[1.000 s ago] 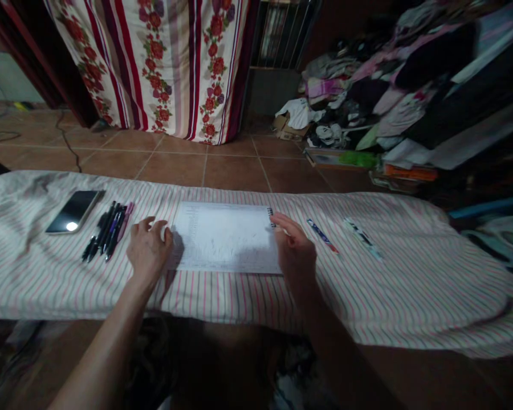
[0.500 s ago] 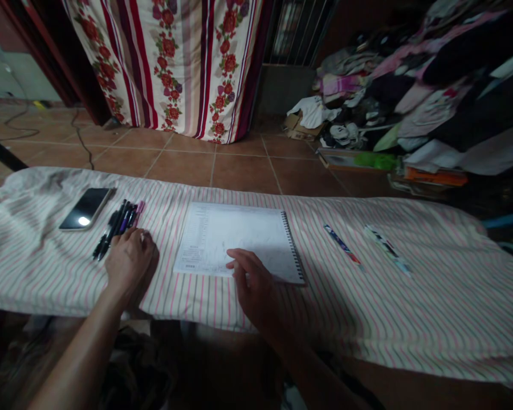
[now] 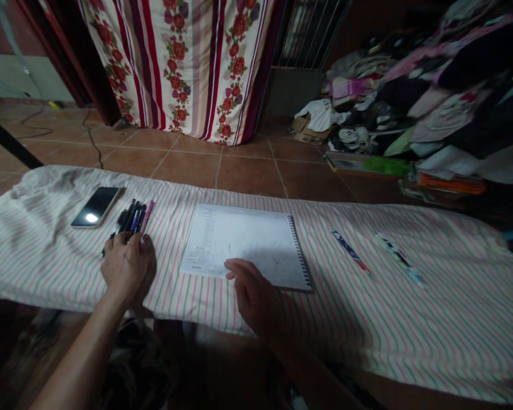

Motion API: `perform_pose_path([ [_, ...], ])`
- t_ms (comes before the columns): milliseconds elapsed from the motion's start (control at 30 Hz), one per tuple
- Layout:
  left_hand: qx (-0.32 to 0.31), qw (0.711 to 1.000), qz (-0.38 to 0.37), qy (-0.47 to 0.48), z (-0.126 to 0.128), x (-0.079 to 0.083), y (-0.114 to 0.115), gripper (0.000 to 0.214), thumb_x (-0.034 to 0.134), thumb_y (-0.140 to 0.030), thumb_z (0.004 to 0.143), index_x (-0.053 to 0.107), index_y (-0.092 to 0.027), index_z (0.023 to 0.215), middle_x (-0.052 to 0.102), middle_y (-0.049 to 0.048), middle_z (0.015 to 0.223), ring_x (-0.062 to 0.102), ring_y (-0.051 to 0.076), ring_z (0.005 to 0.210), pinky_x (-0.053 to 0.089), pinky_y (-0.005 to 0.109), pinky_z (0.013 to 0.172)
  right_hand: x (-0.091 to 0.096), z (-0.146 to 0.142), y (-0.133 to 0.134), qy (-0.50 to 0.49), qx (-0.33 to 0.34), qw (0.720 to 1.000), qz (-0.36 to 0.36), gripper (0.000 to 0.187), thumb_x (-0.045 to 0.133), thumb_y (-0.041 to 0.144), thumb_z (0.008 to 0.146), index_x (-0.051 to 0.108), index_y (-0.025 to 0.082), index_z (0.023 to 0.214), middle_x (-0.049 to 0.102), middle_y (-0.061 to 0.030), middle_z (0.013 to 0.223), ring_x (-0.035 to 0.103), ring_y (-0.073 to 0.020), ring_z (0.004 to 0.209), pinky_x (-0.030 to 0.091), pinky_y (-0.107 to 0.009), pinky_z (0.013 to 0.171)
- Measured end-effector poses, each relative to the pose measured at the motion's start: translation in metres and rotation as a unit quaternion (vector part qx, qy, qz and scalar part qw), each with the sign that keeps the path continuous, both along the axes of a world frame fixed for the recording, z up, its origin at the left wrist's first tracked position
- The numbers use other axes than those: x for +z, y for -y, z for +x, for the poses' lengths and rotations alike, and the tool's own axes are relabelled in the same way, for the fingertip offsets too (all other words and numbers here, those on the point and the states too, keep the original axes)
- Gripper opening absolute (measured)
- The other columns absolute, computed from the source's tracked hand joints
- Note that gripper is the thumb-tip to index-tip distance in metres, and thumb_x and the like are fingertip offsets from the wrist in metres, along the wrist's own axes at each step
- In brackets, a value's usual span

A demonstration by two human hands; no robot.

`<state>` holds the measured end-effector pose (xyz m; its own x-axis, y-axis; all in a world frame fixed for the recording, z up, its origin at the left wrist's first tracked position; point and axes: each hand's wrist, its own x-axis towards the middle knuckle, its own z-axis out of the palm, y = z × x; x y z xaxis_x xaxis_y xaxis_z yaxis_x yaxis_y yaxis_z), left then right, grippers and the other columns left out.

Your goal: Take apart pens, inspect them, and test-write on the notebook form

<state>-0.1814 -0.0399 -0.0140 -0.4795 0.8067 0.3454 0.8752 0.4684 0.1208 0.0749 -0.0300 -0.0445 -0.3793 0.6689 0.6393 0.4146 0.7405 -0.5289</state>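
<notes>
The left hand's (image 3: 126, 263) fingers curl over the near ends of the pens (image 3: 133, 217); grip undeterminable. The right hand's (image 3: 253, 293) fingers, half-bent, visibly holding nothing, overlap the notebook (image 3: 256, 234).

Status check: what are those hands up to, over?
Left hand at pens, grip unclear. Right hand loosely open at near edge of notebook. Notebook flat, spiral on right. Phone beside pens, apart from left hand.

The left grip (image 3: 125, 265) is palm-down, fingers (image 3: 120, 237) bent. The right grip (image 3: 252, 291) curls loosely, its forearm (image 3: 301, 364) in shadow.
</notes>
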Motion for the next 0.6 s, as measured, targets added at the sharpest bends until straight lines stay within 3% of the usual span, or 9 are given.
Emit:
perform_pose_path([
  [267, -0.011, 1.000, -0.002, 0.000, 0.009, -0.009, -0.010, 0.037, 0.037, -0.035, 0.089, 0.066, -0.018, 0.106, 0.059, 0.0134, 0.106, 0.055, 0.026, 0.088, 0.041, 0.033, 0.064, -0.003, 0.001, -0.004, -0.003, 0.001, 1.000, -0.009, 0.040, 0.035, 0.003, 0.083, 0.052, 0.020, 0.115, 0.062, -0.0087, 0.104, 0.064, -0.0128, 0.079, 0.056, -0.030, 0.075],
  [600, 0.022, 0.998, -0.024, 0.057, 0.002, 0.003, -0.006, 0.035, 0.039, -0.022, 0.086, 0.065, -0.018, 0.108, 0.060, 0.0142, 0.104, 0.055, 0.027, 0.089, 0.041, 0.035, 0.063, 0.002, 0.002, -0.010, -0.014, -0.014, 1.000, 0.021, 0.038, 0.036, 0.003, 0.083, 0.054, 0.020, 0.112, 0.064, -0.0082, 0.100, 0.065, -0.0136, 0.077, 0.057, -0.032, 0.074],
])
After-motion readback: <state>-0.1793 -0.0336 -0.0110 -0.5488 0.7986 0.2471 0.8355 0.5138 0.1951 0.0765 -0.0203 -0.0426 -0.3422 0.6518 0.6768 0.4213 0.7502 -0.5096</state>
